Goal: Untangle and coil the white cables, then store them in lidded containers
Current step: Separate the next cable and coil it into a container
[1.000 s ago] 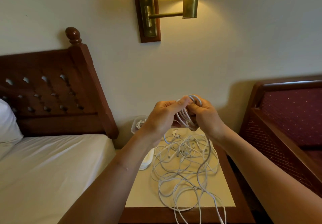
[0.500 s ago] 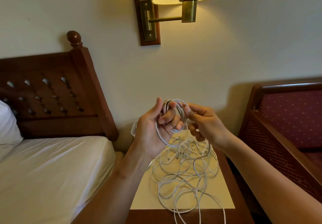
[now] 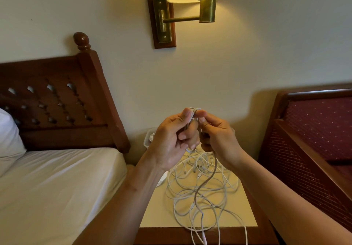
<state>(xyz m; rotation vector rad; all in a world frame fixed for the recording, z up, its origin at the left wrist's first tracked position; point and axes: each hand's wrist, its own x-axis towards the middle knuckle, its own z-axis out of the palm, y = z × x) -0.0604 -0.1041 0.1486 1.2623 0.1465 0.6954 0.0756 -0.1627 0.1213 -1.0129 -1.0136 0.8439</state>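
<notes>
White cables (image 3: 200, 185) mostly lie tangled on the nightstand (image 3: 158, 216) in front of me, and I am winding one of them. Half a second ago its coil (image 3: 194, 111) hung as an open loop on my left hand (image 3: 171, 140), with my right hand (image 3: 221, 140) slightly apart. Now both hands have closed together above the pile, fingertips pinching the coil flat. A strand (image 3: 213, 170) trails from the right hand into the tangle, so I judge the winding unfinished. The container (image 3: 149, 140) waits at the nightstand's far left.

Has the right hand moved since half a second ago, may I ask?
Yes: against the brass wall lamp, the right hand shifted slightly left, meeting the left hand over the white cable coil.
</notes>
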